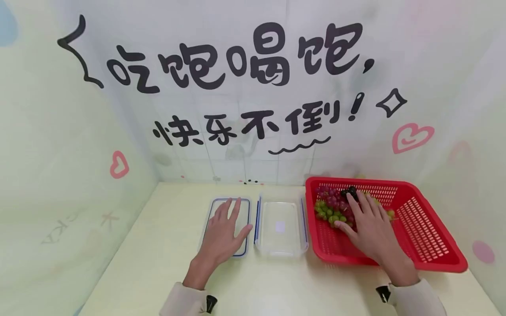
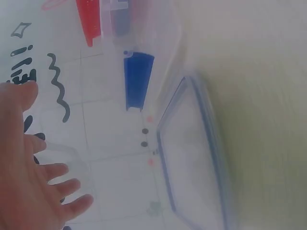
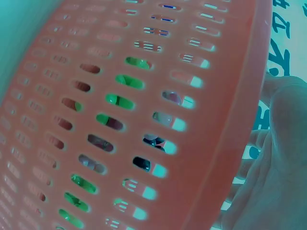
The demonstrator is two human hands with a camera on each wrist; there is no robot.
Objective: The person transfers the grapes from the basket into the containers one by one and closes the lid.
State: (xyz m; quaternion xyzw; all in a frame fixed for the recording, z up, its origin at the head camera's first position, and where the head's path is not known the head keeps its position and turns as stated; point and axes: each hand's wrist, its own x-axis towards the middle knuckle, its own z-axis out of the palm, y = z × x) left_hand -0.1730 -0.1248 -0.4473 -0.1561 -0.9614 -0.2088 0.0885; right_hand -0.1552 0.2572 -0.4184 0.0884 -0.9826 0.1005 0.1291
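Observation:
My left hand [image 1: 222, 237], fingers spread, is over a clear rectangular lid [image 1: 243, 216] with a blue seal line. The left wrist view shows a gap between this hand [image 2: 33, 163] and the lid [image 2: 189, 158]. To the lid's right stands a clear plastic container [image 1: 278, 243] with blue-edged side flaps. My right hand [image 1: 371, 232] reaches over the red basket [image 1: 401, 237], its fingers extended above the grapes. Purple grapes [image 1: 333, 202], green grapes [image 1: 323, 212] and dark grapes [image 1: 345, 192] lie there in bunches. Whether the fingertips touch them I cannot tell.
Everything stands on a pale yellow table [image 1: 158, 263]. Behind it hangs a white printed backdrop [image 1: 257, 166] with dark lettering, continuing along both sides. The basket's raised, slotted wall [image 3: 120, 134] lies close to the right wrist camera.

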